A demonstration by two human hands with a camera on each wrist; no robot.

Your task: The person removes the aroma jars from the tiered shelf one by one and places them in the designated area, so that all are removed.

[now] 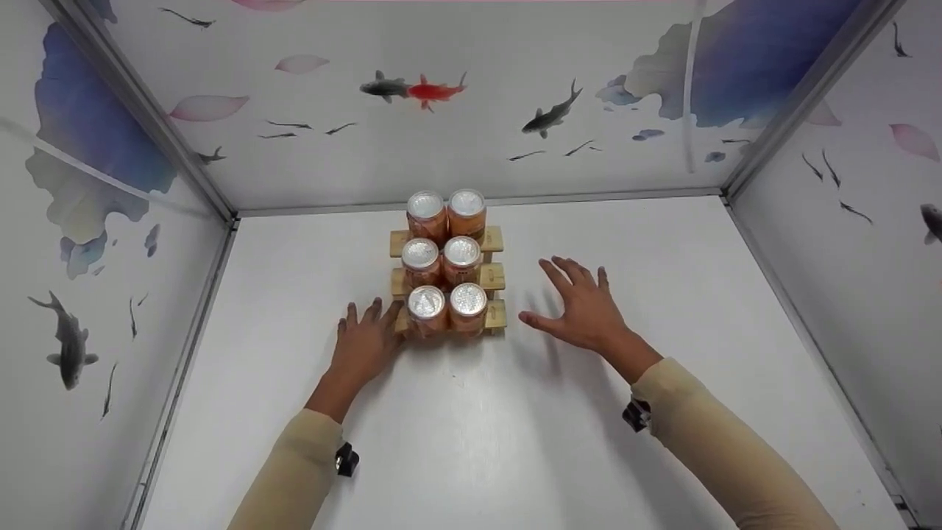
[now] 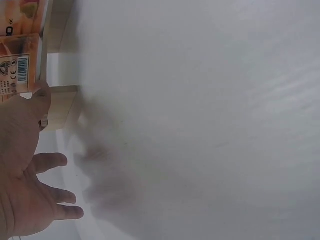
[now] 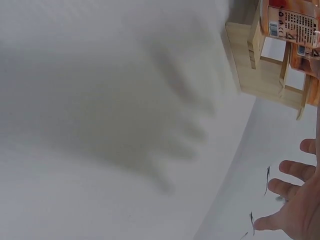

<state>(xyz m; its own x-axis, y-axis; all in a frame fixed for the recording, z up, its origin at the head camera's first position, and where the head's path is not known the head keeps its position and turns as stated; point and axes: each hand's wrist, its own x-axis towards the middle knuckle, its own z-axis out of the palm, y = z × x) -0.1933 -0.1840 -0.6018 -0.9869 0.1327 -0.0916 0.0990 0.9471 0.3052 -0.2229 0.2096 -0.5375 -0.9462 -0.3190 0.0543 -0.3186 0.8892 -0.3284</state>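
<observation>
A stepped wooden rack [image 1: 495, 313] stands toward the back of the white table, with orange cans [image 1: 427, 302] on it in three rows of two. Their silvery tops face up. My left hand [image 1: 366, 346] is at the rack's front left corner with its fingers spread; the thumb [image 2: 42, 97] lies by the lowest step, right beside a can, and seems to touch there. To the right of the rack, my right hand [image 1: 589, 313] hovers apart from it, fingers spread and nothing held. The right wrist view shows the rack's side panel [image 3: 245, 60] and can labels.
White walls enclose the table [image 1: 456, 427] at the back and both sides, printed with fish [image 1: 434, 91], petals and blue-purple patches. A metal strip [image 1: 589, 197] runs along the table's back edge, close behind the rack. Shadows of my hands fall on the tabletop.
</observation>
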